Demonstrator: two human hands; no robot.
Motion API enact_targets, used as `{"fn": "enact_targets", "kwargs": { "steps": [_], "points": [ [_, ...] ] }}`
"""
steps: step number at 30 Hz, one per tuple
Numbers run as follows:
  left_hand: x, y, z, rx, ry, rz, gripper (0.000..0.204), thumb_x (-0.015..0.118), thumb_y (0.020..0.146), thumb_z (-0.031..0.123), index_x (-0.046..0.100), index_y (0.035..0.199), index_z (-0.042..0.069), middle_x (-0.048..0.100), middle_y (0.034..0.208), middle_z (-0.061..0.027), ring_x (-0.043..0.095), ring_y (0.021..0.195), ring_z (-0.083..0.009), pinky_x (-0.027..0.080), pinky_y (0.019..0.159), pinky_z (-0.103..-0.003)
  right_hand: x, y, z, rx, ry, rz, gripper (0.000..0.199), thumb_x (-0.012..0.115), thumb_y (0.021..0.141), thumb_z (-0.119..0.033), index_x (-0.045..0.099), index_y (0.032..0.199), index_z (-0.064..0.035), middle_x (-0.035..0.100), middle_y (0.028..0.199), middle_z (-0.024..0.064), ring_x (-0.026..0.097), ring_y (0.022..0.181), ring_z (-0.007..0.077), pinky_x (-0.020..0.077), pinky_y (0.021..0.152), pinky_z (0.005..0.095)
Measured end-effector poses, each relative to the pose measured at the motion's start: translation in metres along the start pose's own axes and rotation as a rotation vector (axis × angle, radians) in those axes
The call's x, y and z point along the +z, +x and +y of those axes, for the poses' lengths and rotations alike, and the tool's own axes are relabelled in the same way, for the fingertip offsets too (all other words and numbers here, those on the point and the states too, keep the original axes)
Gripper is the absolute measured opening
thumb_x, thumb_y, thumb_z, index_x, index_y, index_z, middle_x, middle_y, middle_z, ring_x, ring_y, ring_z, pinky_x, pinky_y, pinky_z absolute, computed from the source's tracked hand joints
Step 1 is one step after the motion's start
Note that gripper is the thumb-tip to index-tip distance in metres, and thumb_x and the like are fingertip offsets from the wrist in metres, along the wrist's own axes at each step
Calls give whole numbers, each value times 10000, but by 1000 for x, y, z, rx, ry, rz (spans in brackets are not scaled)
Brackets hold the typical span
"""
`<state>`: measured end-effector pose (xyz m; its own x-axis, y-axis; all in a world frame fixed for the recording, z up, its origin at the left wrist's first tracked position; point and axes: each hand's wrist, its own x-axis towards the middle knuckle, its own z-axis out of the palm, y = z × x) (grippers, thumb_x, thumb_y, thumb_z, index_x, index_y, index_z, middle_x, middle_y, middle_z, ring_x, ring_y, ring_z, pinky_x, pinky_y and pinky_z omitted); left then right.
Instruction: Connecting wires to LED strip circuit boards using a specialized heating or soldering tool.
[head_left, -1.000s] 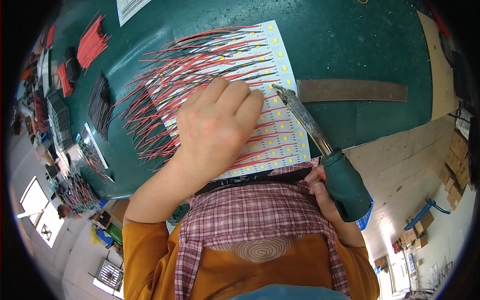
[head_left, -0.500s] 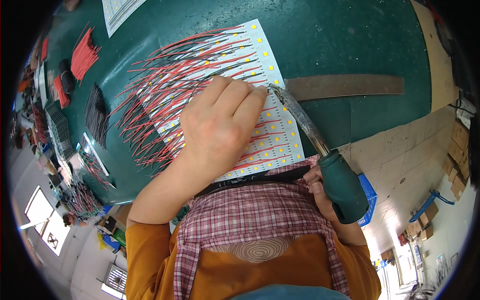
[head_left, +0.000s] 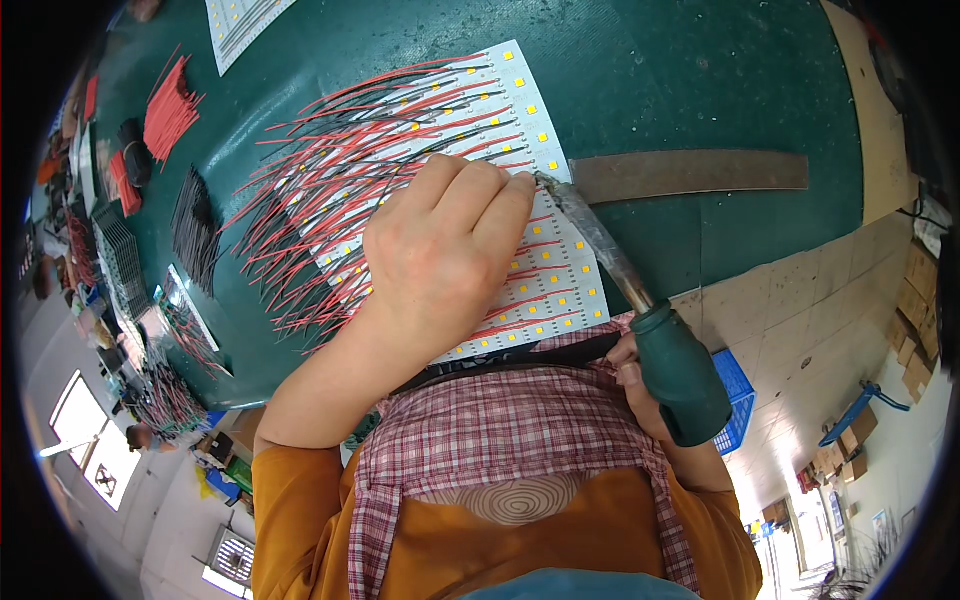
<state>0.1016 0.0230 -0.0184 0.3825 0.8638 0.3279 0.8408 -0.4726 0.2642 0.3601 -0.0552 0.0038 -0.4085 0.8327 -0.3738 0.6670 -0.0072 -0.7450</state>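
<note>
A white LED board (head_left: 575, 300) with yellow LEDs lies on the green table mat, its right part showing rows of small solder pads. Many red and black wires (head_left: 330, 150) fan out leftward from it. My left hand (head_left: 450, 250) rests over the board, closed, thumb and fingertips pinched at a solder pad on what looks like a thin wire, mostly hidden by the fingers. My right hand (head_left: 640, 385) grips a soldering iron (head_left: 685, 375) by its green handle, with its palm side hidden behind it. The iron's tip meets the board right beside my left fingertips.
A flat brown strip (head_left: 690, 172) lies right of the board. To the left are a red wire bundle (head_left: 172, 115), a black wire bundle (head_left: 195, 230) and a small wired board (head_left: 190, 315). Another LED board (head_left: 235, 30) lies at the far edge. A blue crate (head_left: 735, 400) stands at right.
The soldering iron has shifted very slightly, its handle a little to the left. My left hand stays pinched at nearly the same pad.
</note>
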Motion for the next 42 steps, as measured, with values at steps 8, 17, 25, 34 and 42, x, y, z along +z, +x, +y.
{"fn": "enact_targets", "kwargs": {
  "steps": [8,17,25,34,42],
  "points": [
    [2,0,3,-17,22,-3,266,685,693,113,699,955,75,619,874,-12,612,776,-173,475,512,-286,10,-13,11,26,202,80,203,669,835,-45,652,1037,-44,673,864,31,629,756,140,516,690,288],
    [-12,-2,-3,-28,6,-33,214,661,705,123,681,913,75,590,846,-28,610,778,-203,504,588,-308,8,-8,10,-12,226,32,158,611,950,-136,598,1037,-6,620,906,59,570,771,104,489,709,256],
    [-102,-64,-34,-505,196,73,218,719,780,-80,718,973,20,624,794,-95,608,723,-257,490,632,-342,5,-12,12,30,563,149,317,646,915,-56,566,1210,26,657,951,87,588,723,104,506,659,256],
    [-60,-104,15,-236,-182,-51,232,657,695,13,663,927,14,670,1131,-130,639,985,-299,526,778,-385,19,93,-56,-239,1000,-45,397,665,895,-238,538,1194,-10,521,1292,212,581,1207,382,506,998,587],
    [-46,-129,3,-298,-93,75,183,645,719,50,637,899,20,654,1221,-144,631,1048,-297,514,814,-396,49,148,-96,-218,917,-384,366,642,891,-226,561,1157,12,513,1339,219,513,1297,371,509,1017,549]
  ]
}}
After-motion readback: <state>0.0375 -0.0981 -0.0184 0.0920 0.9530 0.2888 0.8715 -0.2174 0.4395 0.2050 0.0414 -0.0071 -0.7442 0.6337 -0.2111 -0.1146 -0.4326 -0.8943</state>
